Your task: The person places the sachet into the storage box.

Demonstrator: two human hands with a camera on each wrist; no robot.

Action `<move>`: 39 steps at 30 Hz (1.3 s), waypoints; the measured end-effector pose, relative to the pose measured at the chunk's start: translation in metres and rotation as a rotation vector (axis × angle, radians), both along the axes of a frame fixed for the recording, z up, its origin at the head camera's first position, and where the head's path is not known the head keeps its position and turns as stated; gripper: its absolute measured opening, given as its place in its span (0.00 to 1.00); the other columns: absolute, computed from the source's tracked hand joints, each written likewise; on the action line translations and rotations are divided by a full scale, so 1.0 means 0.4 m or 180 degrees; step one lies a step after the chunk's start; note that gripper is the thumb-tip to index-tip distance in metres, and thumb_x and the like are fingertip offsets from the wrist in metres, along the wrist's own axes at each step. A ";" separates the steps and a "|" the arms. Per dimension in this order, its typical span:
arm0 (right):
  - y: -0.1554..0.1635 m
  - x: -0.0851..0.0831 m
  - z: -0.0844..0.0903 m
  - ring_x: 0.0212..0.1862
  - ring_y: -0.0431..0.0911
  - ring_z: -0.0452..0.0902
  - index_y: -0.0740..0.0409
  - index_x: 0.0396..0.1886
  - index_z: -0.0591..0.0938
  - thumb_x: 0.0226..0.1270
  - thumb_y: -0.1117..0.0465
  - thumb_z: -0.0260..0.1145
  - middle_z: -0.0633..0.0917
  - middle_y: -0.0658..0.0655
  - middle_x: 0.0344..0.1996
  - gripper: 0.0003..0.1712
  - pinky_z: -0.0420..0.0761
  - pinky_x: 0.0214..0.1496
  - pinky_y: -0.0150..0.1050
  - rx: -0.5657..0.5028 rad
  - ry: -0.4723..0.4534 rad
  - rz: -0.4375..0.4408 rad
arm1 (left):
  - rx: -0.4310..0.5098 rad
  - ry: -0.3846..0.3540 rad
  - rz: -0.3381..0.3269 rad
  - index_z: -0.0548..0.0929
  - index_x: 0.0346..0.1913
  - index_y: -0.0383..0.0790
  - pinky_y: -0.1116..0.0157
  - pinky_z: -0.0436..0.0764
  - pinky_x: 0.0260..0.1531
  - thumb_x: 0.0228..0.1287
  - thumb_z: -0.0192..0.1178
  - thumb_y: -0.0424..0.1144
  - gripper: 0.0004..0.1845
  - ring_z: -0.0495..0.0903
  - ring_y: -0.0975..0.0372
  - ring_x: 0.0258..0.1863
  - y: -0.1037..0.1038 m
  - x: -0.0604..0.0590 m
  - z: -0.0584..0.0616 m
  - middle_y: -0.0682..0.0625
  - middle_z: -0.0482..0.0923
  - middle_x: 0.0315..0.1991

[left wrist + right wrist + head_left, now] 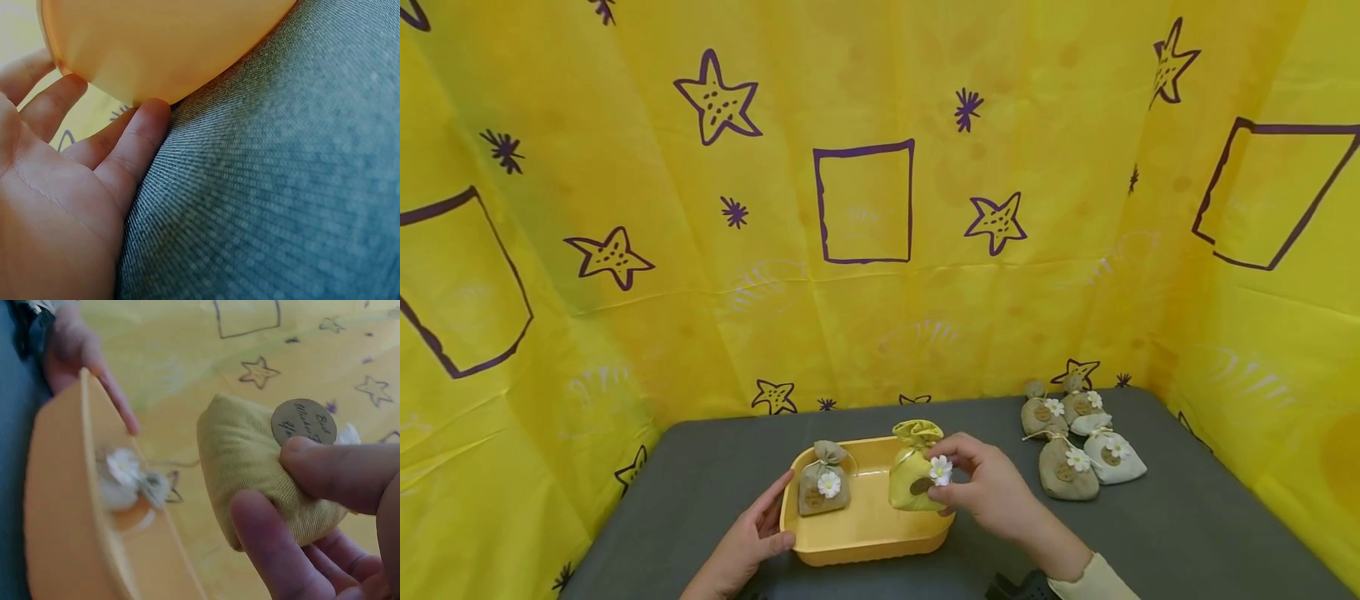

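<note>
Made out only script lettering on the round brown tag [304, 422] of the yellow pouch [250, 465], partly covered by fingers [340, 472]; seemed to begin "Best Wishes", too blurred to confirm. Found similar tags on the other pouches, unreadable.

tray [865, 546]: two pouches [823, 487] in it; perhaps five sachets [1078, 446] right

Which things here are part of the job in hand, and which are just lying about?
In hand: yellow pouch pinched by the right hand; yellow tray steadied by the left hand; grey pouch in the tray.
Lying about: four pouches on the grey table; yellow backdrop.
</note>
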State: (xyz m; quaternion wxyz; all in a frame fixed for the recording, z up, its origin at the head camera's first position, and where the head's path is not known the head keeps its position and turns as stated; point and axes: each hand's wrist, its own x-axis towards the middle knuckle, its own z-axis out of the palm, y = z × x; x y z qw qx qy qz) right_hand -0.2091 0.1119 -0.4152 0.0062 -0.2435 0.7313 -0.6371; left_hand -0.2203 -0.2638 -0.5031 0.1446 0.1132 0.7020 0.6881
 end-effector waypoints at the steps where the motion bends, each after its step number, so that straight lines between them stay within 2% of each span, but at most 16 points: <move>1: -0.015 0.000 -0.004 0.47 0.53 0.81 0.58 0.47 0.84 0.54 0.69 0.77 0.79 0.60 0.47 0.20 0.85 0.28 0.50 0.0006 -0.0053 0.0022 | 0.0010 -0.0002 0.0002 0.45 0.80 0.34 0.64 0.73 0.59 0.75 0.56 0.35 0.40 0.47 0.42 0.74 0.000 0.000 -0.001 0.34 0.39 0.78; 7: -0.102 -0.007 -0.035 0.38 0.55 0.80 0.56 0.45 0.86 0.52 0.70 0.78 0.80 0.58 0.42 0.20 0.85 0.26 0.47 0.0076 -0.0320 -0.0046 | 0.0049 -0.0001 -0.0015 0.44 0.79 0.34 0.64 0.72 0.59 0.75 0.56 0.34 0.40 0.46 0.43 0.74 -0.002 0.001 -0.004 0.34 0.38 0.78; 15: -0.193 -0.021 -0.071 0.41 0.52 0.80 0.58 0.43 0.85 0.50 0.76 0.77 0.80 0.56 0.43 0.20 0.84 0.26 0.46 0.0053 -0.0491 -0.0209 | -0.0011 -0.0045 0.0017 0.44 0.79 0.34 0.64 0.73 0.59 0.75 0.57 0.34 0.40 0.46 0.43 0.75 0.002 0.004 -0.005 0.34 0.38 0.78; 22: -0.244 -0.027 -0.080 0.41 0.51 0.79 0.54 0.39 0.86 0.47 0.77 0.78 0.80 0.54 0.42 0.21 0.84 0.24 0.43 0.0230 -0.0557 -0.0277 | 0.0064 -0.0033 -0.0045 0.44 0.80 0.35 0.65 0.72 0.60 0.75 0.57 0.32 0.41 0.45 0.44 0.75 0.000 0.000 -0.010 0.36 0.37 0.78; 33: -0.328 -0.052 -0.087 0.33 0.45 0.76 0.49 0.36 0.84 0.50 0.73 0.78 0.80 0.48 0.36 0.19 0.82 0.24 0.40 0.0702 -0.0577 -0.0115 | 0.0084 0.0082 -0.0059 0.45 0.80 0.36 0.67 0.72 0.59 0.73 0.59 0.33 0.42 0.44 0.45 0.75 -0.010 -0.004 -0.010 0.36 0.37 0.78; 39: -0.332 -0.058 -0.094 0.34 0.45 0.78 0.52 0.40 0.85 0.53 0.74 0.75 0.81 0.49 0.37 0.18 0.82 0.27 0.40 0.0672 -0.0648 0.0012 | 0.0068 0.0072 -0.0080 0.45 0.80 0.35 0.66 0.72 0.59 0.74 0.58 0.33 0.42 0.45 0.43 0.74 -0.007 0.000 0.000 0.35 0.38 0.78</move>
